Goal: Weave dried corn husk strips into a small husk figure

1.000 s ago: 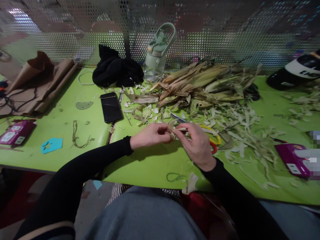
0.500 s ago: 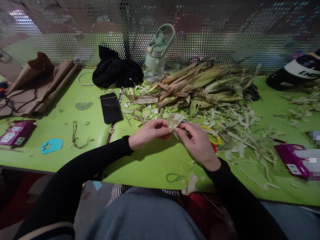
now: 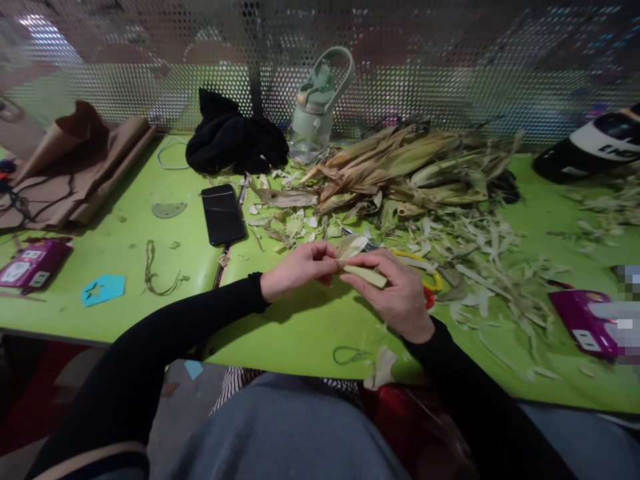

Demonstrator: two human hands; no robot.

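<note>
Work in hand: corn husk piece [image 3: 369, 275], located between the two hands above the near part of the green desk [image 3: 285, 337].

Left hand [image 3: 314, 268]: thumb and fingertips brought together in a pinch at the left end of the piece. Right hand [image 3: 389, 287]: thumb below and fingers above, closed about the piece, with its cut-looking right end lying across the grip. A pale husk flap [image 3: 353, 245] rises above the meeting point of the fingertips; whether it is part of the same piece cannot be determined.

Completed, as far as visible: a quantity of husk has been reduced to narrow shreds [image 3: 480, 243], which lie spread on the desk to the right of the hands. Smaller scraps [image 3: 295, 227] lie beyond the left hand.

Outstanding, by judgement: the held piece appears to be partway through shaping, with its layers not yet settled into one form. The heap of corn husks [image 3: 400, 163] at the back of the desk remains largely whole, so ample stock is unused. Scissors [image 3: 436, 277] with yellow and red handles lie behind the right hand, partly hidden; neither hand grips them. No finished article can be identified.
</note>
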